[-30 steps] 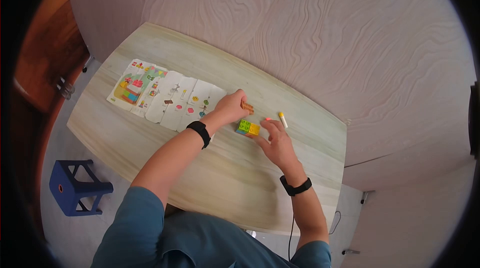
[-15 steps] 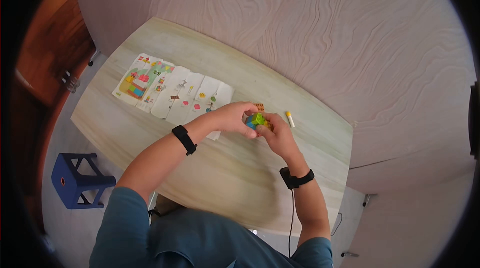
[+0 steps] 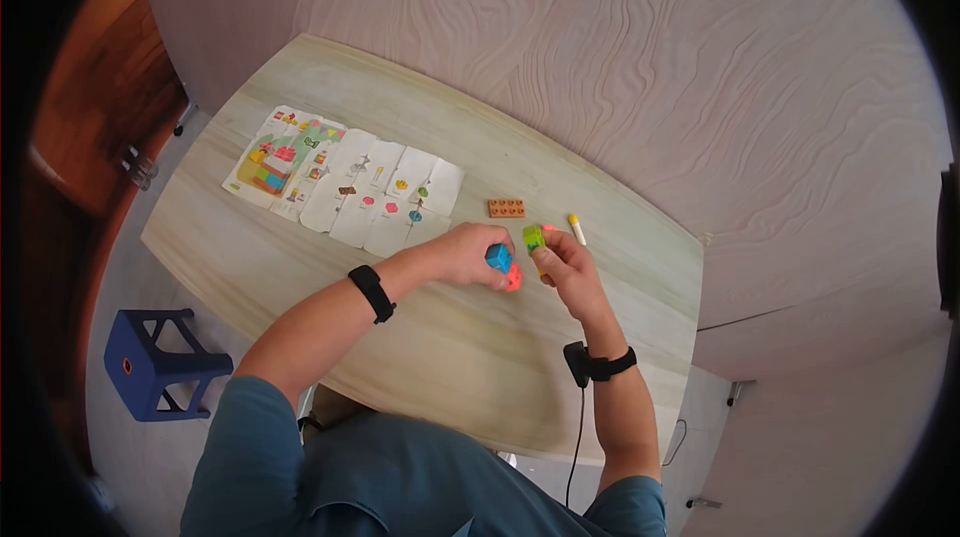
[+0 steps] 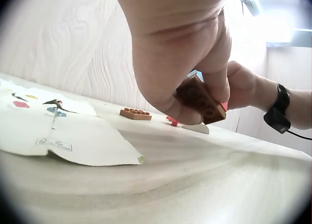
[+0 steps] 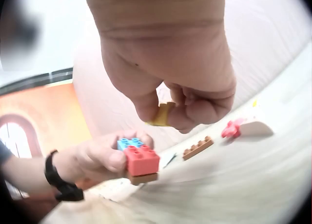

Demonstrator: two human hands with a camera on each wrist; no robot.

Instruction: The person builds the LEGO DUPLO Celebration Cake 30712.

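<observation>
My left hand (image 3: 470, 255) grips a small stack of toy bricks, a blue brick (image 3: 499, 257) and a red brick (image 5: 143, 160) side by side on a brown brick (image 4: 201, 99). To its right, my right hand (image 3: 570, 272) pinches a green brick (image 3: 534, 237) between thumb and fingers. A yellow brick (image 5: 163, 114) shows between those same fingers in the right wrist view. The two hands are a small gap apart over the table, and fingers cover part of each held piece.
Beyond the hands lie a brown studded brick (image 3: 506, 208), a pink-red piece (image 5: 232, 129) and a white stick with a yellow tip (image 3: 577, 229). An unfolded picture sheet (image 3: 345, 182) covers the table's left part. A blue stool (image 3: 160, 362) stands on the floor.
The left hand let go of a brown brick on the table and took hold of the brick stack. The green and yellow bricks came off the stack in the right hand, and the hands moved apart.
</observation>
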